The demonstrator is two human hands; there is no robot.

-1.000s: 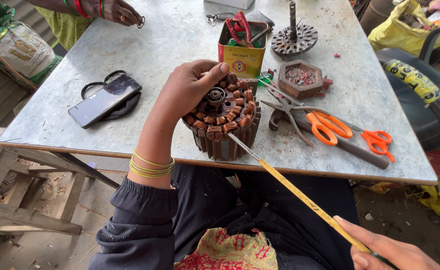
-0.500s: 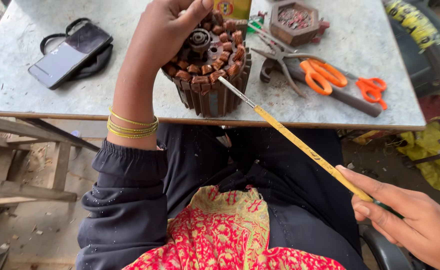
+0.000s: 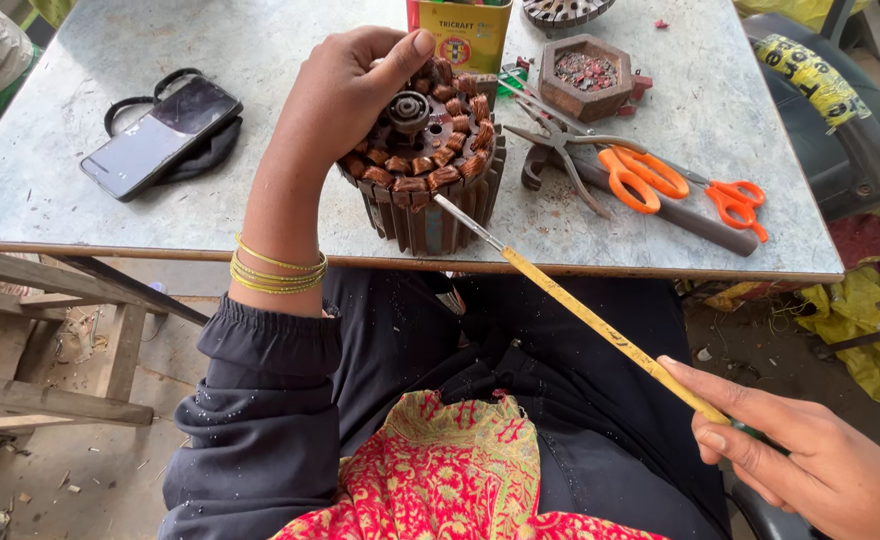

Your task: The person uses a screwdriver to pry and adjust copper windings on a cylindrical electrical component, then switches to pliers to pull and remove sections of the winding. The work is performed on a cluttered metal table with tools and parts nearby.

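Our left hand (image 3: 345, 85) grips the stator (image 3: 425, 165) with fingers (image 3: 400, 55) on top; our right hand (image 3: 810, 460) has pulled the rod (image 3: 580, 310) back, fingers clenched around it, so its tip now meets the coils.

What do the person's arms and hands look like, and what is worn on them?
The left hand is bare, with thin yellow-gold bangles at the wrist and a dark sleeve, gathered at the cuff, pushed up the forearm. The right hand is bare; no ring or sleeve shows.
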